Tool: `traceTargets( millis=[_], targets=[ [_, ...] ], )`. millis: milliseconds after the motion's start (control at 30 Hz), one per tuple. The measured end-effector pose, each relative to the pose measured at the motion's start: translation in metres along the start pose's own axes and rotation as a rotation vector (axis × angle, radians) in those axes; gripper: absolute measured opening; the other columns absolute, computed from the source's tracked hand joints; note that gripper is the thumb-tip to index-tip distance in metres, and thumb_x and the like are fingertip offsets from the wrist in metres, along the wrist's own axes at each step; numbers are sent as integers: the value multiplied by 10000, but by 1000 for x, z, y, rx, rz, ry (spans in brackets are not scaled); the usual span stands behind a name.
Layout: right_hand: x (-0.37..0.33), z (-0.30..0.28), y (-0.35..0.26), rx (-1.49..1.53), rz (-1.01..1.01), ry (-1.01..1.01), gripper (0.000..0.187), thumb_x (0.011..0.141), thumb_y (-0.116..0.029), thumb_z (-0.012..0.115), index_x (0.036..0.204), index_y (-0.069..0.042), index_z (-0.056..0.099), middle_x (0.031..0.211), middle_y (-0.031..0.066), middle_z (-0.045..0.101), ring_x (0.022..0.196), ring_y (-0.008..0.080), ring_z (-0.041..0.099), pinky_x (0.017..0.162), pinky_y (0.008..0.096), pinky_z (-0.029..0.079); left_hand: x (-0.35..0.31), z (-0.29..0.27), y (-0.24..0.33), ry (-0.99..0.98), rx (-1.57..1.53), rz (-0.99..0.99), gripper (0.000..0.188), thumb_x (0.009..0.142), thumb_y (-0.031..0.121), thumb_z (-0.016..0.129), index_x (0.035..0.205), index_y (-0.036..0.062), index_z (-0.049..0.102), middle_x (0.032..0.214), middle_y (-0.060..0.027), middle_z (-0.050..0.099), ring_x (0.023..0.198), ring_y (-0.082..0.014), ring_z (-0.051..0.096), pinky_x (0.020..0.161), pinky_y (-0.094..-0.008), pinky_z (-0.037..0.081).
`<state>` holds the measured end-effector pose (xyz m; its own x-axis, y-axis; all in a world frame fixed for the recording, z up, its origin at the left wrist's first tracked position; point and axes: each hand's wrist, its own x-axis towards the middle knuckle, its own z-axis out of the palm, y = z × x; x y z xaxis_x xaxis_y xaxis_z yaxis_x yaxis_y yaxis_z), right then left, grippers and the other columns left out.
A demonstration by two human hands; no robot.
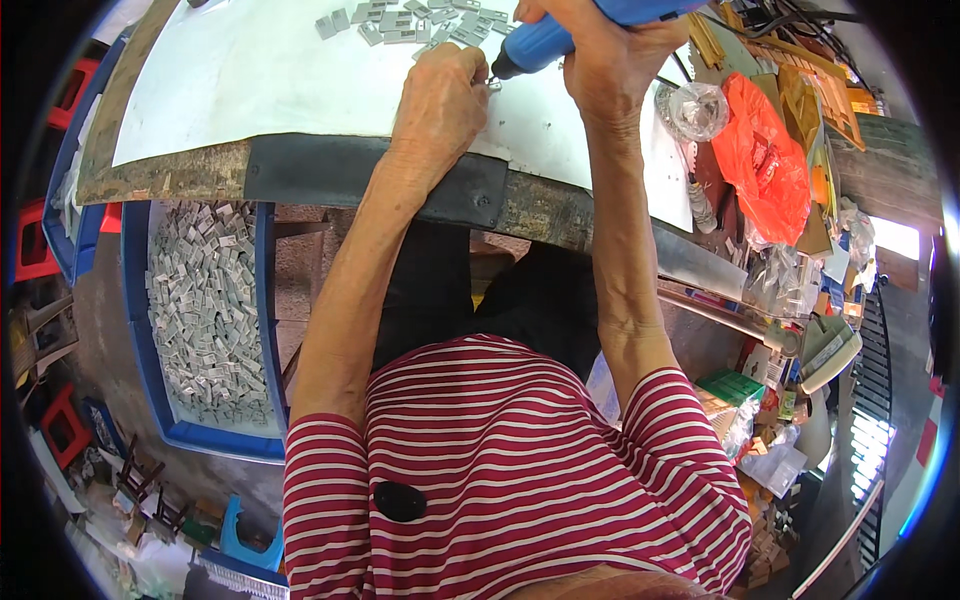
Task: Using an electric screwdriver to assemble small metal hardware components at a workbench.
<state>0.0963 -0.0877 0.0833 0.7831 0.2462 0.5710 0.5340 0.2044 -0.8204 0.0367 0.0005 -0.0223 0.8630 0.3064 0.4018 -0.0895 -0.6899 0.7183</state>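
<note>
My right hand [618, 70] is wrapped round a blue electric screwdriver [545, 42], tilted with its black nose pointing down and left. The nose meets a small grey rectangular piece [494, 87] on the white work surface [270, 90]. With fingers pinched together, my left hand [440, 105] grips that piece at its left side; the fingers cover part of it. Just beyond my hands lie several loose grey pieces [398, 20] of the same kind, spread over the surface.
A blue tray [270, 330] full of small grey pieces stands below the table at the left. On the right are a red plastic bag [765, 160], a clear round container [698, 110] and mixed clutter. Dark padding [320, 168] covers part of the table's front edge.
</note>
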Motion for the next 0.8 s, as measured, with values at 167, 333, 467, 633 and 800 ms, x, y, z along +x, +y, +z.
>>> traceTargets(
  millis=[167,333,467,633,800],
  targets=[
    [0,-2,1,34,-21,-22,140,703,-50,694,792,4,600,635,58,609,543,118,590,506,245,479,0,-1,0,-15,-1,-10,143,712,-16,662,840,-8,597,803,-128,598,734,-260,596,678,-332,476],
    [1,-4,2,54,-11,-12,134,709,-43,677,799,6,590,627,64,602,533,129,586,503,249,475,-1,-2,-1,-12,2,-4,149,718,11,642,859,2,597,797,-123,583,745,-257,579,691,-343,464],
    [1,-10,8,93,-71,-36,130,717,-36,661,812,10,585,625,68,595,524,136,581,505,258,474,-1,-1,-1,-2,12,29,157,722,37,628,875,17,600,774,-114,561,730,-255,560,679,-352,450],
    [-1,-16,13,233,-26,10,151,732,-6,640,865,16,569,629,80,582,519,153,570,512,280,472,0,0,-2,-2,66,82,143,735,68,606,876,42,601,726,-95,510,707,-245,524,662,-360,422],
    [-2,-19,11,410,-57,-11,167,739,-8,636,886,14,559,653,83,581,530,161,571,521,282,470,0,1,-2,-7,72,101,131,743,78,599,870,44,604,723,-94,497,705,-244,514,662,-360,415]
  ],
)
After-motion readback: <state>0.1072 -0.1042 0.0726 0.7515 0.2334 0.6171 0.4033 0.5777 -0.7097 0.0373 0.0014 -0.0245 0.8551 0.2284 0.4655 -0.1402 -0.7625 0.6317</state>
